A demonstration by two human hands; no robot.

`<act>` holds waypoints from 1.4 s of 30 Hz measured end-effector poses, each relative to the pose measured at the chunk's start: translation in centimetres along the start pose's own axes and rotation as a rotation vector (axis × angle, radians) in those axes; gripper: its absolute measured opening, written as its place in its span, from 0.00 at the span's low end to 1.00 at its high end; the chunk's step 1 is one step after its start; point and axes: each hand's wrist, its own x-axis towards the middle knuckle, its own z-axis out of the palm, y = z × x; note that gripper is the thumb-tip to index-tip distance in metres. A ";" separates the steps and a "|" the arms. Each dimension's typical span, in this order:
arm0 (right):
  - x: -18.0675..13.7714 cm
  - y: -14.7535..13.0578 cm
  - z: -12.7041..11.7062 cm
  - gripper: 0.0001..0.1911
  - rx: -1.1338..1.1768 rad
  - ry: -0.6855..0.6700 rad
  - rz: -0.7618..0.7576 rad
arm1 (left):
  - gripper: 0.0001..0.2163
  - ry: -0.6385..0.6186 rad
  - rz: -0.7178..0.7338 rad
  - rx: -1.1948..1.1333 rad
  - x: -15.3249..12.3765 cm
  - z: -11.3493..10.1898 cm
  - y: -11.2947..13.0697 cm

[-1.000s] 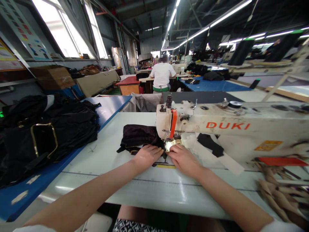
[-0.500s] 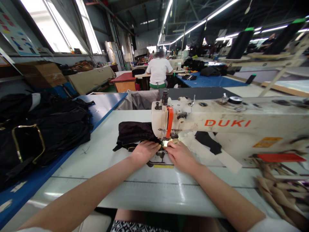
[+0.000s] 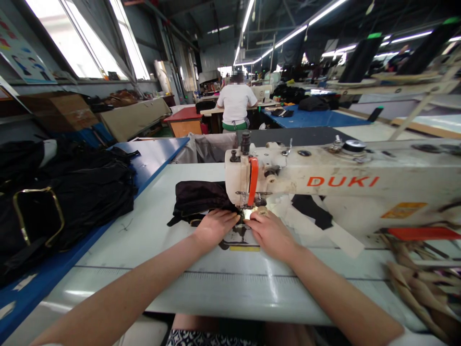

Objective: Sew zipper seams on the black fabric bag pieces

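A cream sewing machine [image 3: 324,180] marked DUKI stands on the pale table [image 3: 151,230]. Black fabric [image 3: 196,197] lies bunched to the left of its needle head. My left hand [image 3: 214,226] lies flat on the near edge of that fabric, fingers stretched toward the needle. My right hand [image 3: 270,230] rests just right of the needle, fingers together and pressed down on the plate. Both hands almost meet under the lit presser foot [image 3: 250,211]. What lies under the fingertips is hidden.
A heap of black garments [image 3: 61,197] with gold trim covers the blue table on the left. A black fabric scrap [image 3: 311,211] lies behind the machine arm. Brown paper cones [image 3: 421,283] sit at the right. A person in a white shirt [image 3: 236,105] works farther back.
Both hands have stayed at the needle, shifted only slightly as the view drifted up and to the right. The black fabric has barely moved.
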 end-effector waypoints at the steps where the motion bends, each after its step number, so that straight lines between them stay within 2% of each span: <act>1: 0.0 0.0 0.0 0.13 0.004 0.001 0.001 | 0.13 0.001 -0.002 -0.005 0.0 0.1 0.0; 30: -0.6 0.1 0.1 0.12 0.089 0.140 0.066 | 0.13 0.145 -0.152 -0.120 0.9 0.7 -0.4; 38: -0.5 0.0 0.0 0.13 0.104 0.130 0.062 | 0.12 0.091 -0.168 -0.138 1.2 0.8 -0.6; 42: -0.7 0.2 -0.1 0.13 0.113 0.135 0.048 | 0.14 0.045 -0.157 -0.153 -0.1 0.1 -0.6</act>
